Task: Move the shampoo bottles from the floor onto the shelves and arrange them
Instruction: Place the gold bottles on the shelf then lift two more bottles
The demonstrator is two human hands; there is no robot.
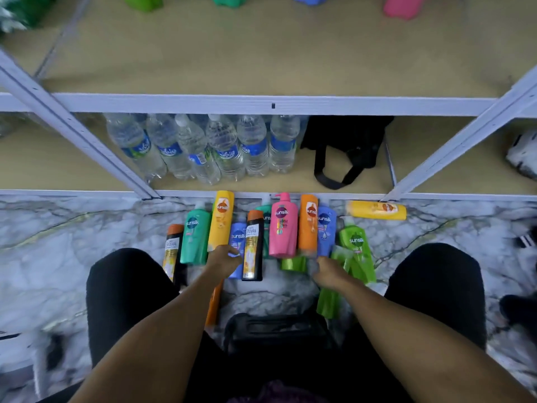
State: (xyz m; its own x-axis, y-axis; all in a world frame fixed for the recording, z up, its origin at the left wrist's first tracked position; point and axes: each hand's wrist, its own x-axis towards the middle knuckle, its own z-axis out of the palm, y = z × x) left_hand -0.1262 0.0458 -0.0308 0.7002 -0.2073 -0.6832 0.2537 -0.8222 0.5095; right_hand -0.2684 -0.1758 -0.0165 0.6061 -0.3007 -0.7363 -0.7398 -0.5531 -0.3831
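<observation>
Several shampoo bottles lie in a row on the marble floor [87, 222] in front of the shelf unit. Among them are a tall yellow bottle [221, 219], a teal one [195, 237], a pink pump bottle [283, 228], an orange one [308, 225], blue ones [327, 228] and green ones [359, 248]. My left hand [223, 261] curls around the base of the tall yellow bottle. My right hand [329, 270] rests at the bases of the orange and blue bottles; blur hides its grip. Another yellow bottle [376, 210] lies sideways by the shelf post.
The upper shelf board [261, 59] holds green [142, 1], teal, blue and pink [402, 7] bottles at its back. The lower shelf holds water bottles [220, 146] and a black bag [345, 146]. White shelf posts [72, 129] slant at both sides. My knees flank the row of bottles.
</observation>
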